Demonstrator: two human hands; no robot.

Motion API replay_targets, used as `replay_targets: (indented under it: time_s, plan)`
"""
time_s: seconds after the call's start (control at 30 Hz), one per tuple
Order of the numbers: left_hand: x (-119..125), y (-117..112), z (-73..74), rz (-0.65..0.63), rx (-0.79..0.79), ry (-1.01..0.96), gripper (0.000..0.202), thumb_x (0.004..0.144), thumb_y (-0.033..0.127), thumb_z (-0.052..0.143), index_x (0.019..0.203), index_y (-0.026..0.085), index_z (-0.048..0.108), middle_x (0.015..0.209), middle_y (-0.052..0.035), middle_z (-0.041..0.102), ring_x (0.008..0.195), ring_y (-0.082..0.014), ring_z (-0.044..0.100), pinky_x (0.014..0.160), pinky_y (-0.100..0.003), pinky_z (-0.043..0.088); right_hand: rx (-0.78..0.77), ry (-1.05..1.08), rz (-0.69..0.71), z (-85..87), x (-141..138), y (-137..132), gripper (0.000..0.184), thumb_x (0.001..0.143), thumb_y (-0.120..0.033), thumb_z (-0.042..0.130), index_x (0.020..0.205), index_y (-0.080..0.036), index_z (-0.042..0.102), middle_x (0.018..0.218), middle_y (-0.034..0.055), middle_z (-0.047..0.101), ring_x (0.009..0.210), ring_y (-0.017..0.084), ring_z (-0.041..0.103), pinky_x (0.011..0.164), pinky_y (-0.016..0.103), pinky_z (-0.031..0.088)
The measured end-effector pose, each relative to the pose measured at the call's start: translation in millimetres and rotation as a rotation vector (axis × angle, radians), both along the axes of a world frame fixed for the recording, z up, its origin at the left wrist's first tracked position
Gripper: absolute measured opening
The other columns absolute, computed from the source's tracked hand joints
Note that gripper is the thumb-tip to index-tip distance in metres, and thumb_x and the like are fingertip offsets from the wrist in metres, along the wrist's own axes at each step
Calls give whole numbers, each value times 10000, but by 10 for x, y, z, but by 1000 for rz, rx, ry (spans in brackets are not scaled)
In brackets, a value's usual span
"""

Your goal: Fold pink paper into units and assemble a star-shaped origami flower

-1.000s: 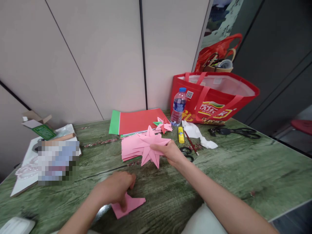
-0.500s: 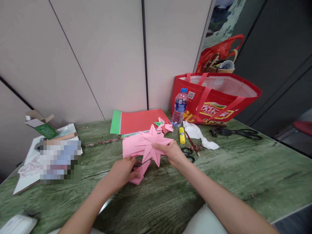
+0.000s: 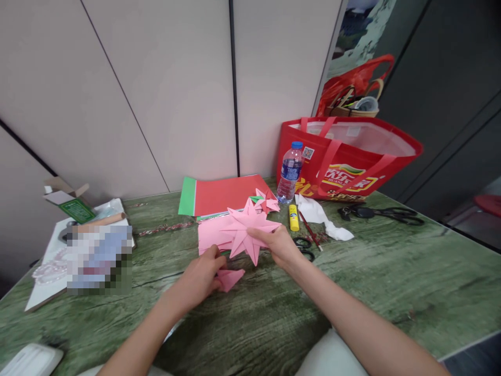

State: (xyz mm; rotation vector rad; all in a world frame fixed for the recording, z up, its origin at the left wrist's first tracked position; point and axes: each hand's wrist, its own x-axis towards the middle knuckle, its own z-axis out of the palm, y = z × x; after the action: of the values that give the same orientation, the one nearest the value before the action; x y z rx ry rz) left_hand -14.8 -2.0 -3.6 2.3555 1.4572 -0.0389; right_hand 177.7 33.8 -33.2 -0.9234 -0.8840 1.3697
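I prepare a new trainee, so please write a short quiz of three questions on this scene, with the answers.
1. Which hand holds the pink star?
2. True or false: the bottle stands upright and has a blue cap.
3. Fill in: the left hand holds a piece of pink ____.

Key
1. The right hand.
2. True.
3. Paper.

Between the left hand (image 3: 202, 272) and right hand (image 3: 281, 246), the pink star (image 3: 239, 230) (points splayed) blocks passage. The table (image 3: 391, 292) leaves room at the near right, short of the red bag (image 3: 344, 177).
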Motion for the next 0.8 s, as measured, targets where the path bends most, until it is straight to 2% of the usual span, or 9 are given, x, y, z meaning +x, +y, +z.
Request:
replay_targets:
  time_s: [0.17,0.3,0.4,0.5,0.57,0.63,0.67,0.73,0.8]
  plan:
    - [4,42,-8,-119,124,-138,256,687,23,399,756,180,588,881,-60,562,868,-199,516,735,-292,408,18,17,-4,-6,2,16,337,512,-250,758,816,-128,676,900,82,697,807,213,639,773,351,492]
    - [-18,101,-87,-166,187,-279,316,694,9,363,718,164,637,1105,-100,526,1027,-216,482,863,-314,383,9,7,-9,-13,6,26,351,505,-265,761,816,-125,677,908,87,695,825,225,637,783,363,491]
    - [-42,137,-156,-160,200,-302,324,680,10,348,693,156,638,1211,-105,471,1057,-222,485,881,-309,378,7,4,-5,-18,9,25,338,507,-269,760,802,-126,679,903,86,696,822,227,638,784,366,491]
    - [-47,143,-187,-55,192,-283,313,677,8,325,699,158,599,1162,-103,510,987,-204,533,817,-297,408,8,12,-5,-20,9,25,329,506,-261,761,795,-124,680,893,86,698,811,224,640,779,365,489]
    - [-37,131,-177,82,208,-307,281,748,62,316,827,165,565,1059,-100,561,916,-194,562,766,-294,422,10,20,-6,-20,7,26,324,509,-249,761,795,-121,679,890,85,699,799,218,642,774,361,490]
    - [-23,113,-154,217,207,-332,245,825,202,337,1017,164,484,985,-100,589,854,-204,582,720,-302,432,15,28,-5,-18,5,26,318,516,-236,759,802,-122,678,893,83,699,790,210,643,772,355,491]
    - [-15,105,-145,260,191,-329,293,833,281,369,1092,159,431,977,-105,595,844,-216,586,709,-309,432,18,31,-5,-18,4,25,315,520,-230,758,805,-122,678,895,81,699,789,207,643,773,351,491]
    - [-1,94,-146,287,129,-281,444,787,369,472,1161,153,371,982,-115,599,859,-240,585,707,-315,426,22,33,-9,-17,4,22,315,522,-222,758,810,-123,678,898,79,698,790,205,643,775,347,491]
    - [14,94,-180,272,67,-222,530,717,355,568,1164,151,370,968,-107,602,883,-251,575,711,-307,419,19,30,-12,-18,5,18,312,520,-221,759,805,-120,679,894,81,699,788,208,643,771,347,493]
